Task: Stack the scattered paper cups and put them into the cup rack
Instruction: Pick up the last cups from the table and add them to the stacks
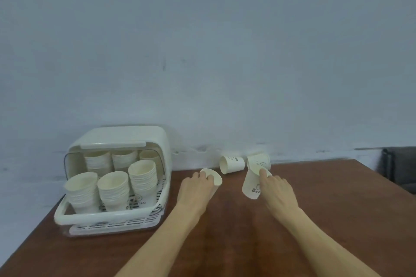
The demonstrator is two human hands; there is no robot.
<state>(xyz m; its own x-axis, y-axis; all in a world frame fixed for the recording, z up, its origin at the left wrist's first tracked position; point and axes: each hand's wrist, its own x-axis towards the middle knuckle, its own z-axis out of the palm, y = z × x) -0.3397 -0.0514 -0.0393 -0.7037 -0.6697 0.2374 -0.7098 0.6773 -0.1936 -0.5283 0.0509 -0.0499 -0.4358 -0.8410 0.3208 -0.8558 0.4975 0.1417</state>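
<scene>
Papery tapered cups (251,186) (smooth, cream) in each curled hand (276,189).

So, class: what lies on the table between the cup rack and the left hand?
Nothing: in the head view, only bare brown table separates the cup rack from the left hand.

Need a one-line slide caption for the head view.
Each hand, left hand and right hand, grips a paper cup beside the stack-filled cup rack; two loose cups remain by the wall.
</scene>
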